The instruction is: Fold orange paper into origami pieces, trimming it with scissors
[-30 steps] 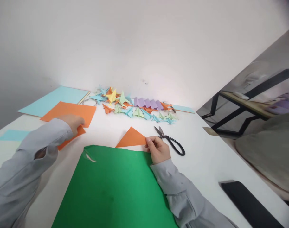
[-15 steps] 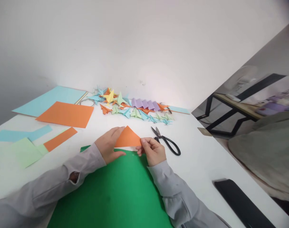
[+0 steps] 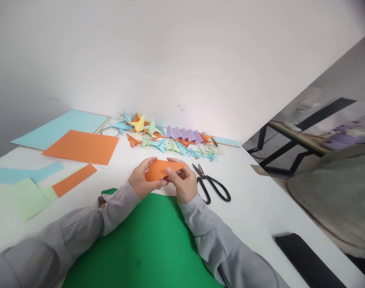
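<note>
A folded piece of orange paper is held up between my two hands, above the far edge of a green sheet. My left hand grips its left side, thumb along the lower edge and fingers behind. My right hand pinches the right part, thumb in front and fingers at the back. The paper bends slightly, and its right end comes to a point. Just right of my right hand lies a pair of black-handled scissors, blades spread.
Folded paper shapes in several colours lie along the wall. To the left are an orange sheet, a light blue sheet and pale green paper. A black flat object sits at the right edge.
The orange paper has been lifted off the table and tilted, and now looks narrower. My right hand has moved left and up, and both hands are closer together.
</note>
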{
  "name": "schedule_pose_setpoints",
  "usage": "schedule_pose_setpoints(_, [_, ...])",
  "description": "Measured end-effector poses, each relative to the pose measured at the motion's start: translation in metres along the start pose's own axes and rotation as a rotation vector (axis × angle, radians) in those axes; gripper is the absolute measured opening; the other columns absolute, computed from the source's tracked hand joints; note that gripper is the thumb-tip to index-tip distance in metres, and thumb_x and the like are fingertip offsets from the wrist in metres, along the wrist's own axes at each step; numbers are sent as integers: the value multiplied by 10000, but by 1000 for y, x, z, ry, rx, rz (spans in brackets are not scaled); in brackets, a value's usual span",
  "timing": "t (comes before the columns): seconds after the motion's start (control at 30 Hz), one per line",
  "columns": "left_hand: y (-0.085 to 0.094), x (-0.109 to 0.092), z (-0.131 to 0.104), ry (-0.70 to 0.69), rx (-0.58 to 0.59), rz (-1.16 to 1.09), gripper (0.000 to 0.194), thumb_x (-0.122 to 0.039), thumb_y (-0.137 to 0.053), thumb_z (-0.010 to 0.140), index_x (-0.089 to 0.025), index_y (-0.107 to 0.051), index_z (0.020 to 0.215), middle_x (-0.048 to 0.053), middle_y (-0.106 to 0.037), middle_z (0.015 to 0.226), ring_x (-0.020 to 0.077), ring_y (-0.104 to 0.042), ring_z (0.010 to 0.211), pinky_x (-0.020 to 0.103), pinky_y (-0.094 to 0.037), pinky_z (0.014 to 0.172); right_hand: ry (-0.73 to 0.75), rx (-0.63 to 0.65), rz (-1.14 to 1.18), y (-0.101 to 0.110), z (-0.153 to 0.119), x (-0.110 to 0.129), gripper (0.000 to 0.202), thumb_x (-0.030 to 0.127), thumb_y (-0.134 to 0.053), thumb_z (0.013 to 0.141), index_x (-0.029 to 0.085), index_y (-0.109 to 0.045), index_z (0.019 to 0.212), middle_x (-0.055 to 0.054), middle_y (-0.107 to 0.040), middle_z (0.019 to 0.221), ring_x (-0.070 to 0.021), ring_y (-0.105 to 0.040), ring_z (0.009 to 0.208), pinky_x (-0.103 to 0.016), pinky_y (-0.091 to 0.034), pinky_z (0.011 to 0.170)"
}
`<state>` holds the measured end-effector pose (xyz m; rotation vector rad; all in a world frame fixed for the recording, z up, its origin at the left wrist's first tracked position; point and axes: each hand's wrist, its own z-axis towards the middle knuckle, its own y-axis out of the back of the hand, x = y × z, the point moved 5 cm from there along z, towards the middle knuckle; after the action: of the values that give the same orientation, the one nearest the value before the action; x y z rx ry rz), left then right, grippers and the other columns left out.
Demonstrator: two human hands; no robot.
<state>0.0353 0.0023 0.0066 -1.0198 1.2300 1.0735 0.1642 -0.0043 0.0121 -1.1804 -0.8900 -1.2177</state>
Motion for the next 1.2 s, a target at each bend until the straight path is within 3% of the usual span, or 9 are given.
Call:
schedule_pose_setpoints(0.2, [0, 13, -1, 121, 21, -206, 1082, -254, -825, 399, -87, -291, 1325, 212, -491, 1244, 299, -540, 1089, 397, -455, 909, 73, 90, -73, -4, -10, -14, 536, 358, -690, 665, 174, -537, 1144, -1, -642, 648, -138, -602, 568, -263, -484, 525])
schedule_pose_setpoints(0.33, [0, 13, -2, 122, 22, -210, 982, -251, -822, 388, -66, -390, 1250, 227, -445, 1290, 322, -475, 1164, 405, -426, 950, 87, 81, -128, 1, -13, -18, 532, 363, -679, 681, 182, -539, 1161, -16, -640, 690, -157, -607, 649, -287, -497, 588])
schedule_pose_setpoints(0.47, [-1, 10, -3, 33, 35, -175, 863, -242, -796, 451, -114, -410, 1212, 178, -510, 1204, 285, -570, 1038, 390, -493, 856, 82, 75, -171, 3, -13, -21, 554, 366, -681, 677, 175, -530, 1175, -29, -638, 736, -163, -607, 666, -303, -504, 611])
schedule_pose_setpoints(0.67, [2, 9, -4, -21, 11, -108, 783, -247, -770, 512, -158, -410, 1201, 117, -525, 1095, 212, -631, 844, 342, -534, 720, 87, -1, -220, 6, -13, -21, 546, 367, -693, 655, 169, -554, 1144, -9, -625, 657, -109, -521, 510, -247, -445, 473])
schedule_pose_setpoints(0.87, [3, 10, -5, -26, -11, -60, 772, -247, -762, 511, -165, -420, 1197, 136, -491, 1143, 195, -619, 840, 329, -529, 700, 133, -23, -269, 7, -14, -20, 523, 351, -687, 660, 173, -565, 1137, -6, -631, 654, -100, -520, 480, -244, -458, 457])
schedule_pose_setpoints(1.0, [6, 7, -6, -109, -65, 84, 726, -280, -743, 527, -149, -439, 1174, 163, -462, 1190, 175, -604, 814, 338, -520, 716, 258, -34, -328, 5, -18, -12, 478, 313, -690, 668, 187, -581, 1116, -45, -676, 811, -110, -572, 539, -247, -503, 482])
schedule_pose_setpoints(1.13, [6, 4, -7, -185, -85, 168, 661, -327, -718, 567, -173, -456, 1154, 148, -455, 1167, 185, -594, 831, 269, -517, 573, 366, -38, -435, 4, -23, -2, 453, 287, -693, 676, 196, -590, 1107, -93, -661, 1020, -114, -595, 562, -265, -535, 517])
schedule_pose_setpoints(1.2, [6, 2, -9, -232, -104, 187, 649, -327, -710, 575, -182, -458, 1156, 136, -431, 1167, 199, -585, 875, 280, -522, 592, 412, -46, -496, 3, -25, 4, 456, 290, -691, 682, 212, -583, 1119, -93, -648, 1063, -117, -600, 566, -272, -544, 529])
